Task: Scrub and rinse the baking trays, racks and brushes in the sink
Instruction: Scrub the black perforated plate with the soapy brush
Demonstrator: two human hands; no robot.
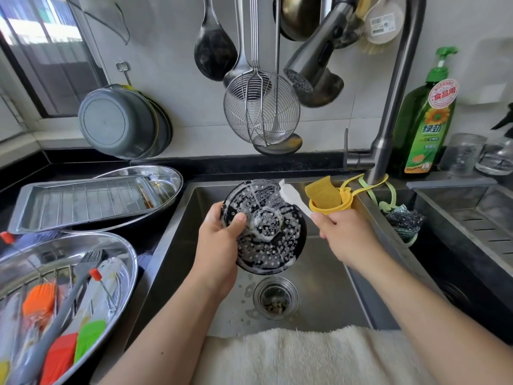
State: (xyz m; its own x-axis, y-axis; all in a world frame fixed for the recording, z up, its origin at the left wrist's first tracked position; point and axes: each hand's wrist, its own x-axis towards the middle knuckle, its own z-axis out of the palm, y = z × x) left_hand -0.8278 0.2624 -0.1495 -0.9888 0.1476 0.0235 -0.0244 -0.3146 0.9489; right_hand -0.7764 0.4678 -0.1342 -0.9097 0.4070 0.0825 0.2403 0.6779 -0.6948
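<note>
My left hand (219, 243) grips the left edge of a round black perforated tray (268, 229), tilted over the steel sink (327, 273) and streaked with white foam. My right hand (347, 234) holds the handle of a white brush (291, 197), whose head touches the tray's upper right rim. On the left counter a rectangular baking tray (83, 201) holding a wire rack lies in an oval steel dish. A nearer oval steel dish (122, 254) holds a rack, a fork and orange, red and green silicone brushes (39, 300).
The faucet's spray head (313, 65) hangs above the sink, no water running. A yellow sponge holder (330, 198) hangs at the faucet base, a scourer (402, 220) beside it. Green dish soap bottle (424, 118) stands back right. A white towel (291, 357) covers the front edge. Drain strainer (274, 297) below.
</note>
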